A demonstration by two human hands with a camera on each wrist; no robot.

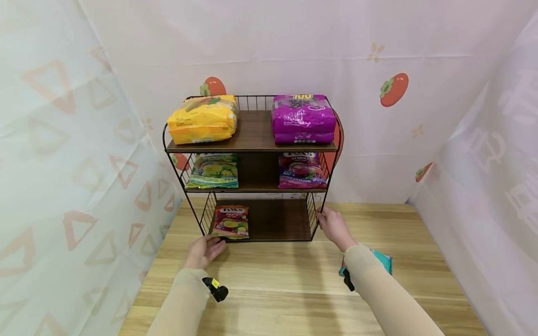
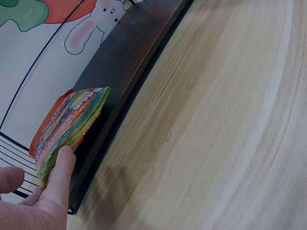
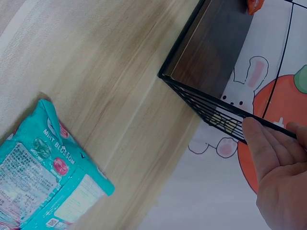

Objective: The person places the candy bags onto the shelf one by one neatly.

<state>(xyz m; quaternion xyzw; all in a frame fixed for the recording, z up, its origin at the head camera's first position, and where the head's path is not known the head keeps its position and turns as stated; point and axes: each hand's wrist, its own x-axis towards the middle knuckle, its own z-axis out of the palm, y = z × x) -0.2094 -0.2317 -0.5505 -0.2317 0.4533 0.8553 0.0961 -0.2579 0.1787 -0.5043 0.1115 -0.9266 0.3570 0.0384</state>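
A three-tier rack (image 1: 269, 219) with dark wooden boards and a black wire frame stands on the table. My left hand (image 1: 202, 252) is at its lower left front corner, fingers extended; in the left wrist view a fingertip touches the lower edge of a red-orange Fox's fruits candy bag (image 2: 64, 124). That bag leans at the left end of the bottom board. On the other side, my right hand (image 1: 335, 228) grips the rack's lower right side frame (image 3: 225, 112), fingers and thumb about the black bar. The teal mint candy bag (image 3: 57, 167) lies on the table, partly behind my right forearm in the head view.
On the top board sit a yellow packet (image 1: 203, 119) and a purple packet (image 1: 303, 119). The middle board holds a green candy bag (image 1: 214, 171) at left and a purple berries bag (image 1: 301, 171) at right. Printed cloth (image 1: 420, 121) hangs behind and along both sides.
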